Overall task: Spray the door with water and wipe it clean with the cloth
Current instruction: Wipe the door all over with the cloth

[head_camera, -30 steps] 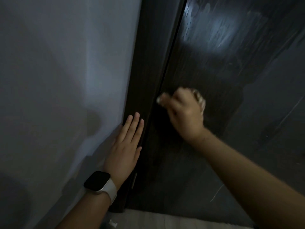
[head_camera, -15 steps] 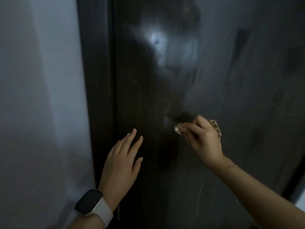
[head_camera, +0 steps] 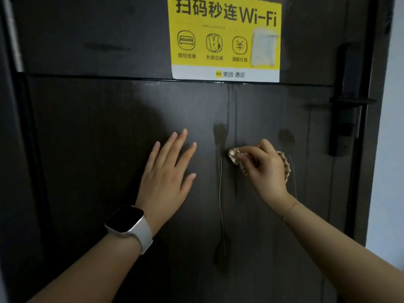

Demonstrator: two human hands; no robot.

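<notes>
both hands moved to mid door (head_camera: 98,149); left hand (head_camera: 166,178) flat, fingers straight; right hand (head_camera: 264,169) grips bunched cloth (head_camera: 235,157).

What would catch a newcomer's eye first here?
The yellow Wi-Fi poster at the top of the dark door. Below it, the right hand pinches a bunched cloth against the door, water streaks running down beside it. The left hand lies flat, smartwatch on its wrist.
</notes>
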